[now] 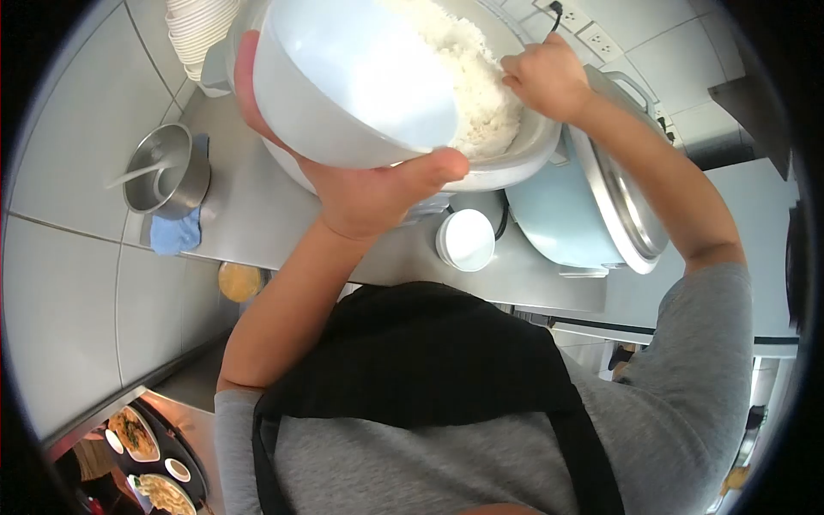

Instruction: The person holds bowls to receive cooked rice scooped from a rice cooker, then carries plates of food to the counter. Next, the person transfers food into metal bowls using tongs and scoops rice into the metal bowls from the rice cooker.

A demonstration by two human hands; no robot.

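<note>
Here, the left hand (365,193), spread wide, clasps a tilted bowl (330,129) above the pot (536,150); right of the rice (485,99), the right hand (552,79) curls, contents unclear.

No text, label, brand, number or sign can be read anywhere. Around the rice pot (536,154), no lettering is legible on the pot's own wall, on the pale bowl (360,77) held over it, on the light-blue cooker (558,215) just to its right, or on the steel pan (196,184) and stacked white bowls (196,34) to its left.
</note>
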